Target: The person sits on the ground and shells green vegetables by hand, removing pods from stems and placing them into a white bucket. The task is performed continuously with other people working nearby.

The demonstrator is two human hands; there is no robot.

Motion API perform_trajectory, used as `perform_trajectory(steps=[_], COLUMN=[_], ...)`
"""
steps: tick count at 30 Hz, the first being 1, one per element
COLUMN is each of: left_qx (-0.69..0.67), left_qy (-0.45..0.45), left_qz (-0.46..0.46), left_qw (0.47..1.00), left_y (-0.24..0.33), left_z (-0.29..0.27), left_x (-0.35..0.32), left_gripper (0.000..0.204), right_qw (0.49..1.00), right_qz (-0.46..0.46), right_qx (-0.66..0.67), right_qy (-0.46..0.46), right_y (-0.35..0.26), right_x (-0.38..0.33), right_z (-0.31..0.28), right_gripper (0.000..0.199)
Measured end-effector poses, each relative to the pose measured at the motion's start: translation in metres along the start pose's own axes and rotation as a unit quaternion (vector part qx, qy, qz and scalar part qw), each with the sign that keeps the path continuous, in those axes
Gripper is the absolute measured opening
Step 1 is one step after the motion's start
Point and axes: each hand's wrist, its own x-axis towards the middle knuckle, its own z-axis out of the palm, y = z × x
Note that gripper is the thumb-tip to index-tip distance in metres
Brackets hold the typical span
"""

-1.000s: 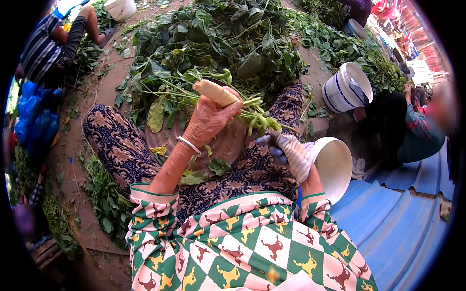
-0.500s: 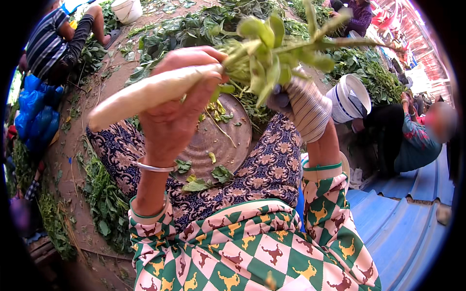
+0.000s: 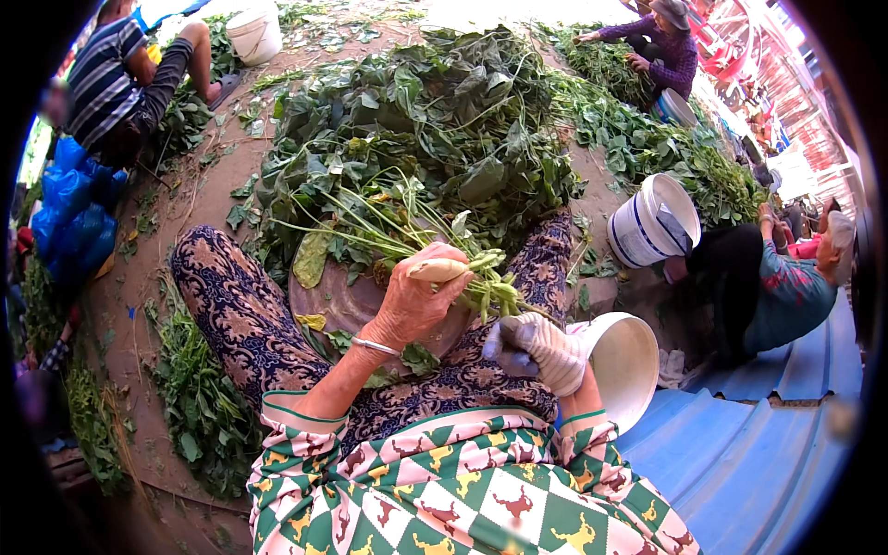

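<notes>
My bare left hand (image 3: pixel 421 291), with a bracelet at the wrist, is closed around a smooth, pale, long thing (image 3: pixel 437 269) whose kind I cannot make out. Its fingers are up against green bean pods (image 3: pixel 499 294) on a bean stalk. My right hand (image 3: pixel 541 350), in a pale striped glove with grey fingertips, is closed at the lower right end of that stalk. Both hands are above my lap. Past them, loose green stems (image 3: pixel 370 222) lie across a round brownish lid (image 3: pixel 356 298) between my knees.
A big heap of leafy plants (image 3: pixel 416 120) rises beyond my knees. One white bucket (image 3: pixel 634 365) is beside my right arm, another (image 3: pixel 652 222) farther right. People sit nearby at far left, far right and back right. Blue corrugated sheet (image 3: pixel 740 453) lies at lower right.
Both hands have come down and closer to my lap with the pods. The heap, more stems and the nearer bucket now show. The pale thing looks shorter from this angle.
</notes>
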Motion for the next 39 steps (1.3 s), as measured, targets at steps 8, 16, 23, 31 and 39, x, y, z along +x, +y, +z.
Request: perform_trajectory(steps=[8,16,23,31,39], left_qx=[-0.068,0.099,0.124,0.111,-0.287], left_qy=[0.005,-0.04,-0.046,0.023,0.067], left_qz=[0.052,0.115,0.119,0.135,-0.342], left_qw=[0.996,0.988,0.984,0.984,0.892], left_y=[0.016,-0.002,-0.003,0.003,0.009], left_z=[-0.004,0.001,0.005,0.0,-0.01], left_x=[-0.002,-0.002,-0.008,-0.018,-0.033], left_gripper=[0.009,0.017,0.018,0.015,0.018], right_qw=[0.917,0.946,0.972,0.979,0.982], right_qz=[0.041,0.086,0.004,0.089,0.122], right_qx=[0.32,-0.139,-0.098,0.035,0.06], right_qy=[0.237,0.279,0.211,0.179,0.131], right_y=[0.016,0.021,0.035,0.016,0.032], right_x=[0.047,0.082,0.061,0.047,0.046], right_z=[-0.001,-0.029,-0.027,-0.003,0.005], right_gripper=[0.029,0.038,0.028,0.018,0.016])
